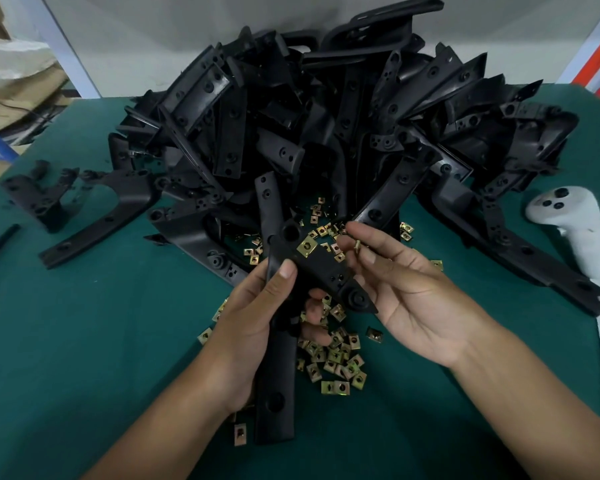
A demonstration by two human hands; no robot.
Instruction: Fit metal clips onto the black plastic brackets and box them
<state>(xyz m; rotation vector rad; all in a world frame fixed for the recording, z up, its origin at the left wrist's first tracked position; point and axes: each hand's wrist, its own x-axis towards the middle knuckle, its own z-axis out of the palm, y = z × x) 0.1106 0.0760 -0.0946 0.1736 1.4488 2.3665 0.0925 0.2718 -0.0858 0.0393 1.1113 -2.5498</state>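
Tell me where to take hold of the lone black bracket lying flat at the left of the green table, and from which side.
Grip the lone bracket by its long straight arm, near the middle, coming down from above and pinching across the arm's width. That arm lies flat on the green table with bare cloth on both long edges, while its wider curved end sits close to the big pile of brackets.

We see a pile of brackets [326,126] at the back of the surface [84,323], with clips [336,358] scattered before it. Loose brackets [94,209] lie left of the pile; a controller [568,216] lies right. Boxes [11,81] stand beyond the surface's left edge.
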